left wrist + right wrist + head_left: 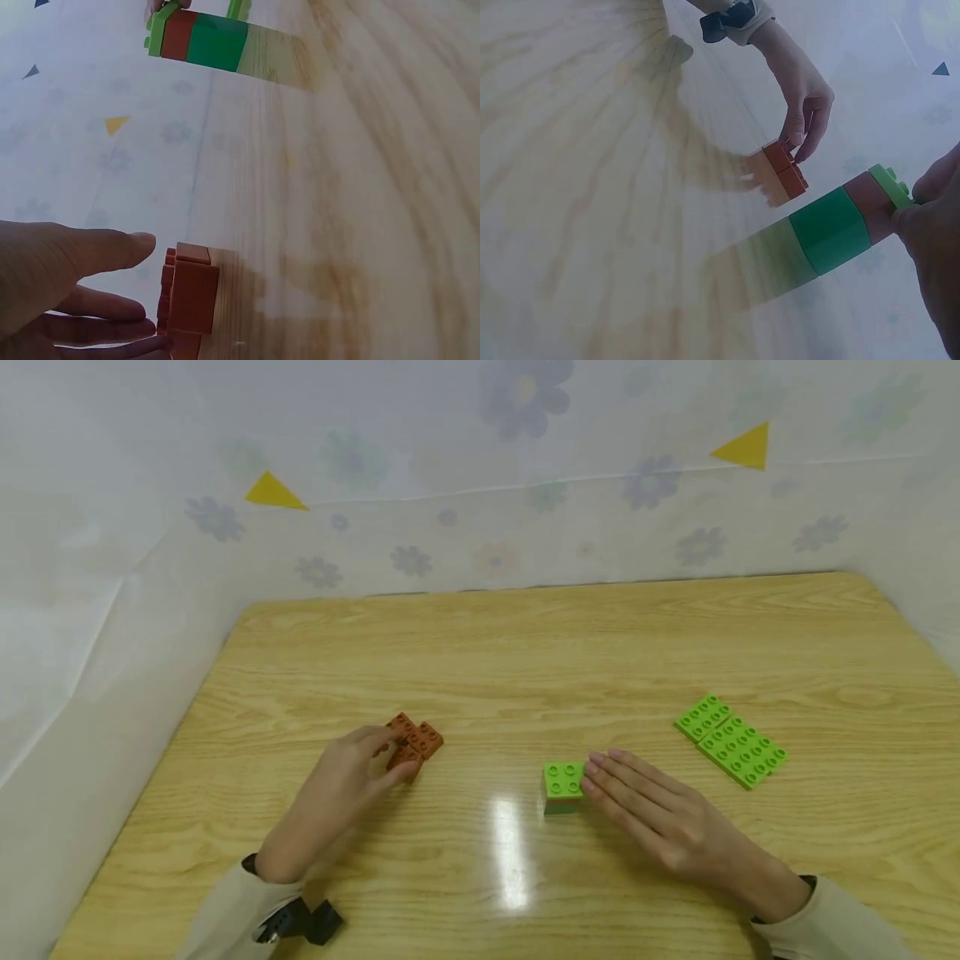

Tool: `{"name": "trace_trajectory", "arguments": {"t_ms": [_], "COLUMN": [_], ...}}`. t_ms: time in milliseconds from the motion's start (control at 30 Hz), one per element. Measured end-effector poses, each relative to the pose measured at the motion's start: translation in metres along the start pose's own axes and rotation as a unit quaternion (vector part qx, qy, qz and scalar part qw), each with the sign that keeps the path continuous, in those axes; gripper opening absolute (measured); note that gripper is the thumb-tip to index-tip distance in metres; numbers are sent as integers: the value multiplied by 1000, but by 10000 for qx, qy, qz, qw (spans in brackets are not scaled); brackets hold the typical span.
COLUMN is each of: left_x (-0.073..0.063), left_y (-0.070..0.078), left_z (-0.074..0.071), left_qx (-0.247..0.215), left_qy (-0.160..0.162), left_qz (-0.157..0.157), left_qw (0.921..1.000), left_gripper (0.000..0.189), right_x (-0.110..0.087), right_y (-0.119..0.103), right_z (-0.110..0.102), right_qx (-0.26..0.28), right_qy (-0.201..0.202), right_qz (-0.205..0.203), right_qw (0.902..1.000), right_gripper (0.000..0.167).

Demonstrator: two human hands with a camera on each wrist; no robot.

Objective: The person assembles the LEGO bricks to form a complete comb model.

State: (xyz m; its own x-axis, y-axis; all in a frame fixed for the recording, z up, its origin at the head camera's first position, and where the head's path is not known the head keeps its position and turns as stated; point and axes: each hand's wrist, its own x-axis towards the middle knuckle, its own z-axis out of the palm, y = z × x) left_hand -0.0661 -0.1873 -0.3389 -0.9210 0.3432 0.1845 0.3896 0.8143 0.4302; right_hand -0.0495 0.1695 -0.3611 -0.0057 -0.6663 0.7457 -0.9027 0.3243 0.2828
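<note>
Several reddish-brown toy bricks (426, 740) stand together at the left middle of the table. My left hand (341, 793) reaches over them, its fingers and thumb spread about their near left side. In the left wrist view the thumb is apart from the brown bricks (196, 296), while the fingertips come close to them; contact is unclear. To the right stands a brick stack: dark green brick (831, 231) below, brown brick (868, 206) above, lime piece (562, 781) on top. My right hand (667, 822) lies with straight fingers against the lime piece's right end. Its thumb is hidden in the head view.
Lime green studded plates (742, 750) lie on the wooden table (540, 660) to the right, beyond my right hand. A white flower-patterned sheet (480, 527) with yellow triangles hangs behind the table. A black device (300, 922) is strapped at my left wrist.
</note>
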Motion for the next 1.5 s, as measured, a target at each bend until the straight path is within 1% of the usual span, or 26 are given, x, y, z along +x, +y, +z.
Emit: {"name": "trace_trajectory", "arguments": {"t_ms": [67, 167, 300, 433, 533, 633, 700, 800, 933, 1033, 1133, 1200, 1267, 1433, 1500], "left_x": [-2, -4, -4, -4, -4, -4, -4, -4, -1, 2, 5, 7, 8, 12, 14], "left_y": [2, 5, 8, 10, 11, 12, 13, 15, 20, 26, 33, 38, 44, 55, 59], "left_z": [1, 3, 8, 9, 9, 10, 10, 10, 6, 2, -2, -3, -5, -7, -7], "left_qx": [138, 351, 456, 314, 219, 208, 207, 71, -289, -611, -891, -1043, -1126, -1269, -1339], "left_qy": [3, 24, -67, -215, -212, -41, 153, 406, 488, 530, 649, 687, 650, 468, 433], "left_qz": [-75, -105, -239, -474, -465, -240, 11, 361, 717, 1001, 1358, 1521, 1608, 1629, 1678], "left_qw": [9999, 9993, 9986, 9982, 9985, 9995, 9997, 9985, 9958, 9917, 9846, 9804, 9784, 9773, 9757], "left_gripper": [42, 43, 40, 37, 40, 43, 43, 43, 42, 40, 39, 38, 38, 38, 38], "right_x": [1, 3, 5, 7, 8, 8, 8, 7, 5, 4, 5, 5, 5, 6, 6], "right_y": [0, 0, 0, -1, -1, -1, -1, -1, -1, 0, 0, 1, 1, 2, 3], "right_z": [0, -1, -1, -1, 0, 0, -1, -1, -1, 0, 1, 2, 3, 2, 2], "right_qx": [-27, -66, -63, -47, -46, 12, 52, 94, 62, 48, 131, 203, 275, 427, 483], "right_qy": [0, 11, 63, 135, 166, 166, 136, 55, -29, -35, 12, 47, 76, 53, 43], "right_qz": [-13, -36, -58, -65, -55, -12, 36, 113, 174, 207, 271, 325, 375, 440, 449], "right_qw": [10000, 10000, 9999, 9999, 9998, 9999, 9999, 9999, 9998, 9998, 9995, 9993, 9989, 9981, 9978], "right_gripper": [30, 31, 31, 31, 31, 32, 32, 33, 32, 31, 30, 30, 30, 31, 31]}}
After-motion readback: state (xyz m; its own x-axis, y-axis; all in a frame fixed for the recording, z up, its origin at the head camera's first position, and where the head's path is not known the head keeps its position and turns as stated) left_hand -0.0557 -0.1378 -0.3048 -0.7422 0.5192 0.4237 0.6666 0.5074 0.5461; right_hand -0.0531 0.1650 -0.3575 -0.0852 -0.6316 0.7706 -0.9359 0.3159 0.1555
